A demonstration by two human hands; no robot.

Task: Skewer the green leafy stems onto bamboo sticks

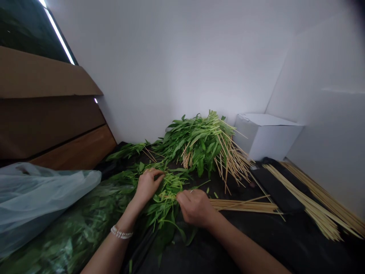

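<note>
My left hand, with a beaded bracelet on its wrist, is at the left edge of some loose green stems. Its thumb and fingers come together, and what lies between them is too small to make out. To the right, my right hand wears a ring and has its fingers curled closed at the stems' right side; what it pinches is hidden. Leafy greens hang below and between both hands. Thin wooden sticks lie in a bundle just right of my right hand.
Behind the hands is a heap of greens with sticks poking out. A white box stands at the back right, near more stick bundles. Bagged greens, a translucent plastic bag and a cardboard box are at left.
</note>
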